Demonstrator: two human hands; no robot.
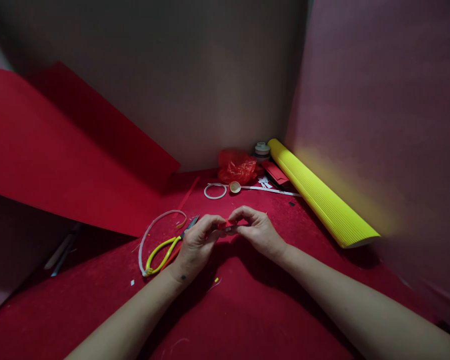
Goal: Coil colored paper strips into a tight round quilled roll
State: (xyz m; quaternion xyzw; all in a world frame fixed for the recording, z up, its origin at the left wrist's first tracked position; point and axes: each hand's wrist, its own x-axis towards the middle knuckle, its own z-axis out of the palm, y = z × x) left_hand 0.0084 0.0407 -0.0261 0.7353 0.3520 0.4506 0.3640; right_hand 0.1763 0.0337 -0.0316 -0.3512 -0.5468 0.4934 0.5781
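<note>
Red piece (227,223) is sitting between the left hand (198,241) and right hand (259,231), both pinching it, equally near, hiding its long axis.

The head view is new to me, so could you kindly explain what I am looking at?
There is no machine here: you see a person's two bare hands, the left hand and the right hand. The only picture comes from a camera worn on the person's head, looking forward and down.

The fingers of both hands meet in the middle, pinching a small red piece; its full shape is hidden.

On the red surface, yellow-handled scissors lie beside the left hand. Further back are a white ring, a small round roll, a crumpled red plastic bag and a jar. A yellow ribbed roll lies to the right, and a large red sheet slopes on the left.
</note>
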